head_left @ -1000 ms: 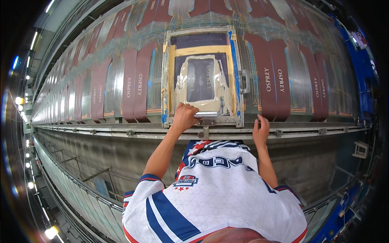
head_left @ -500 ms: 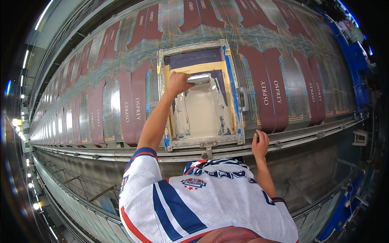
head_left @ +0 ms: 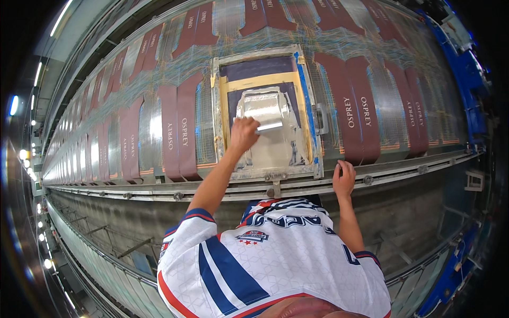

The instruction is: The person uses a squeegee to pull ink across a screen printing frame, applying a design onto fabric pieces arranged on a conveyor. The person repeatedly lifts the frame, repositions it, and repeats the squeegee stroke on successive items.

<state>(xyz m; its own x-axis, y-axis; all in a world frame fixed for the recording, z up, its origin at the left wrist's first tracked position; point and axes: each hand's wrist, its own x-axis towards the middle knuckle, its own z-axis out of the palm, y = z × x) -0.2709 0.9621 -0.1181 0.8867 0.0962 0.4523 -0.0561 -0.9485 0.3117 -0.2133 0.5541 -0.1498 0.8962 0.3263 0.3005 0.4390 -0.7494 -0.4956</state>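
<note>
My left hand (head_left: 244,133) is closed around the left end of a squeegee (head_left: 270,126) with a shiny pale blade. The squeegee rests across the middle of a screen printing frame (head_left: 216,114), on a layer of thick cream-coloured ink (head_left: 270,153). More wet ink shows beyond the blade, with uneven ridges along both sides. Tan tape borders the dark mesh, and blue tape runs down the frame's right side. My right hand (head_left: 344,179) hangs loosely over the table's near rail, right of the frame, its fingers slightly curled and apart, with nothing visible in them.
Maroon fabric pieces (head_left: 347,111) with white lettering lie in rows on the long printing table (head_left: 384,116). A metal rail with round knobs (head_left: 368,180) runs along the near edge. A metal handle (head_left: 321,117) sits on the frame's right side. Blue machinery (head_left: 458,79) stands at the right end.
My left hand has drawn the squeegee from the far part of the frame toward me, to its middle. Smoother ink shows behind it. My right hand has moved slightly up and right.
</note>
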